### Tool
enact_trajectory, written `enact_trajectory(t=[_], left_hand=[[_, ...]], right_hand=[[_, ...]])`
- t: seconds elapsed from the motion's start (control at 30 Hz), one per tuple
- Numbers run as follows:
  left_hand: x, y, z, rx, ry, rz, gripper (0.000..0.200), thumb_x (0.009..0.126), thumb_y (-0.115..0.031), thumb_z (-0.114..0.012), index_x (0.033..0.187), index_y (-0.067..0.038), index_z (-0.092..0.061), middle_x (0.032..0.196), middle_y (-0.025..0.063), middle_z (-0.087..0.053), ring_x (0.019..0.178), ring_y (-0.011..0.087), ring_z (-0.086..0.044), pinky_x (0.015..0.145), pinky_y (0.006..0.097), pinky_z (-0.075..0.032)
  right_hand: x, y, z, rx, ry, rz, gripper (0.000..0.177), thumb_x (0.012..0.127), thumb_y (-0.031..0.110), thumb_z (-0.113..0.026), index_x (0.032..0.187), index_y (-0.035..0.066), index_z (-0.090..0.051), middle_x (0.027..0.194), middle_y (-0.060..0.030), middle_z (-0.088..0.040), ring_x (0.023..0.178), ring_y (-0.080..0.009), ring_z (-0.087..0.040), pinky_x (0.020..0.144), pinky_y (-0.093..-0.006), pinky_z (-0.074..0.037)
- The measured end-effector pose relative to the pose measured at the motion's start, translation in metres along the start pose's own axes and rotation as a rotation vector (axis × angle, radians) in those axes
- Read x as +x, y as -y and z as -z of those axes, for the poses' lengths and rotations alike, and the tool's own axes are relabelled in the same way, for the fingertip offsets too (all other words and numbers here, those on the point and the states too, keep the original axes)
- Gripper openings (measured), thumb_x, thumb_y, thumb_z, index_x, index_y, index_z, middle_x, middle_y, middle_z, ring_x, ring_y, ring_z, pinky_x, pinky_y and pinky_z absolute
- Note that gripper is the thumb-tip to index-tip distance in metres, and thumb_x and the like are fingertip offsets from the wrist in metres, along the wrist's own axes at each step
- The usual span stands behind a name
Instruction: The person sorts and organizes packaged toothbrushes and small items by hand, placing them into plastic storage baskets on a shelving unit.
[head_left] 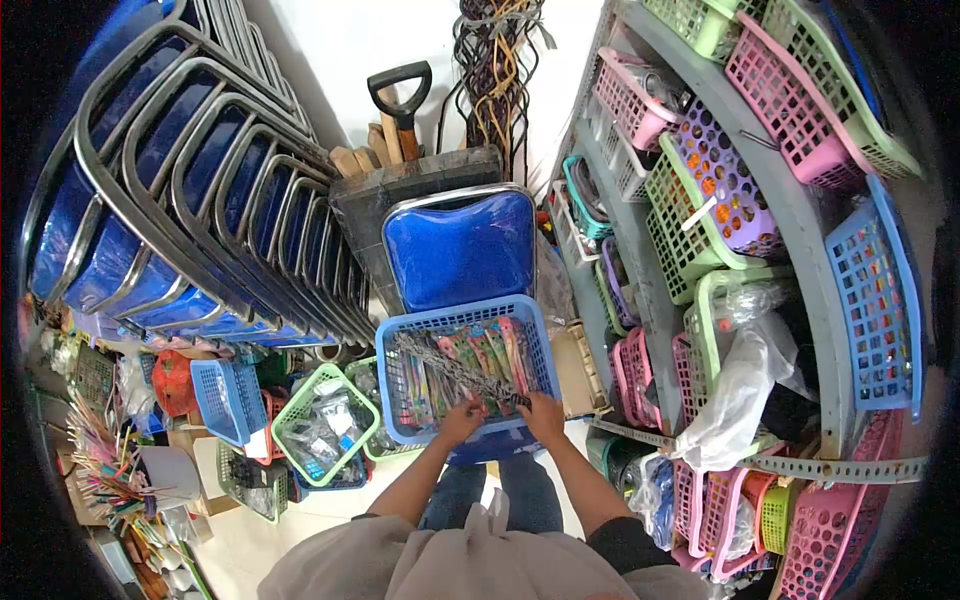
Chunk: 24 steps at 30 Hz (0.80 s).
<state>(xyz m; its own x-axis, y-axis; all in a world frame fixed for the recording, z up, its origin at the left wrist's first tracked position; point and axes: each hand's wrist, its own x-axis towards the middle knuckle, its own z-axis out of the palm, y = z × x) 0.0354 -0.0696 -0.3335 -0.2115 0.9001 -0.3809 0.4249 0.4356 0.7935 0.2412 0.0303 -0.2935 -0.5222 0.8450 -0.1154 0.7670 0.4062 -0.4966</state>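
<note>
A blue plastic basket (550, 350) rests on a blue padded chair (460, 245) in front of me. Several slim packets with pink, green and orange colours (490, 355) lie lengthwise inside it. Across them, slanting from the upper left to the lower right, runs a long grey-and-black speckled rope-like bundle (445, 365). My right hand (543, 418) is closed on its dark lower end at the basket's right front corner. My left hand (461, 420) is at the front rim, fingers pinched together beside the bundle; what they hold is too small to make out.
Stacked blue chairs with metal frames (200, 190) rise at left. Green baskets (325, 425) of packaged goods stand on the floor below them. A grey metal shelf (800, 260) crowded with coloured baskets borders my right. Behind the chair, a dark bin (365, 215) holds wooden handles.
</note>
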Motion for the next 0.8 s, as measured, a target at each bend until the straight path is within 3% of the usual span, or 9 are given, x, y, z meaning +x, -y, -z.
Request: enact_trajectory(t=[0.1,0.2,0.27,0.3,0.4,0.57,0.63,0.8], left_hand=[[0.002,-0.014,0.001,0.012,0.005,0.037,0.033,0.089,-0.031,-0.052,0.110,-0.007,-0.063,0.103,0.0182,-0.065,0.095,0.0336,-0.063,0.082,0.0423,-0.049],[0.014,-0.013,-0.008,-0.001,0.017,0.094,0.033,0.090,-0.031,-0.051,0.109,-0.007,-0.064,0.100,0.0199,-0.065,0.091,0.0348,-0.064,0.080,0.0440,-0.049],[0.028,-0.011,-0.022,-0.039,0.039,0.112,0.033,0.090,-0.031,-0.050,0.109,-0.007,-0.063,0.098,0.0205,-0.066,0.089,0.0355,-0.064,0.079,0.0448,-0.049],[0.038,-0.016,-0.029,0.001,0.049,0.110,0.034,0.090,-0.031,-0.051,0.111,-0.006,-0.062,0.097,0.0210,-0.066,0.089,0.0361,-0.064,0.078,0.0450,-0.049],[0.063,-0.015,-0.052,-0.029,0.108,0.132,0.037,0.090,-0.030,-0.051,0.116,-0.005,-0.060,0.099,0.0216,-0.065,0.090,0.0370,-0.064,0.079,0.0448,-0.049],[0.095,-0.006,-0.093,-0.048,0.210,0.048,0.048,0.085,-0.030,-0.058,0.122,0.000,-0.054,0.102,0.0234,-0.064,0.095,0.0368,-0.063,0.081,0.0438,-0.050],[0.102,-0.009,-0.097,-0.053,0.231,0.243,0.053,0.079,-0.032,-0.064,0.118,0.002,-0.054,0.105,0.0246,-0.063,0.098,0.0363,-0.063,0.084,0.0427,-0.049],[0.099,-0.044,-0.087,-0.111,0.131,0.255,0.051,0.074,-0.034,-0.068,0.108,0.002,-0.056,0.100,0.0226,-0.064,0.094,0.0367,-0.063,0.083,0.0438,-0.049]], right_hand=[[-0.011,0.007,0.005,-0.032,-0.033,-0.043,0.034,0.078,0.031,-0.070,0.096,0.003,-0.062,0.087,-0.0158,-0.064,0.084,-0.0364,-0.061,0.072,-0.0480,-0.045],[-0.029,0.010,0.012,0.172,-0.116,-0.095,0.036,0.078,0.029,-0.073,0.098,0.002,-0.064,0.087,-0.0170,-0.066,0.081,-0.0343,-0.064,0.069,-0.0435,-0.049],[-0.037,0.008,0.010,0.421,-0.210,-0.206,0.030,0.080,0.020,-0.073,0.100,0.000,-0.065,0.084,-0.0147,-0.067,0.073,-0.0252,-0.066,0.066,-0.0355,-0.051],[-0.043,0.002,0.003,0.413,-0.209,-0.211,0.030,0.080,0.020,-0.073,0.100,0.000,-0.065,0.084,-0.0147,-0.067,0.073,-0.0252,-0.066,0.066,-0.0355,-0.051],[-0.059,-0.003,0.001,0.657,-0.363,-0.350,0.021,0.084,0.004,-0.066,0.103,-0.003,-0.059,0.079,-0.0076,-0.063,0.071,-0.0124,-0.056,0.066,-0.0297,-0.047],[-0.068,0.010,0.025,0.701,-0.394,-0.541,0.017,0.088,0.009,-0.062,0.096,-0.001,-0.051,0.078,-0.0081,-0.061,0.071,-0.0142,-0.056,0.065,-0.0300,-0.045],[-0.071,0.009,0.029,0.736,-0.405,-0.606,0.024,0.090,0.020,-0.062,0.097,0.000,-0.051,0.077,-0.0116,-0.063,0.070,-0.0191,-0.061,0.064,-0.0333,-0.048],[-0.088,-0.005,0.020,0.664,-0.452,-0.576,0.019,0.090,0.017,-0.062,0.090,0.000,-0.053,0.073,-0.0093,-0.062,0.066,-0.0156,-0.060,0.060,-0.0316,-0.047]])
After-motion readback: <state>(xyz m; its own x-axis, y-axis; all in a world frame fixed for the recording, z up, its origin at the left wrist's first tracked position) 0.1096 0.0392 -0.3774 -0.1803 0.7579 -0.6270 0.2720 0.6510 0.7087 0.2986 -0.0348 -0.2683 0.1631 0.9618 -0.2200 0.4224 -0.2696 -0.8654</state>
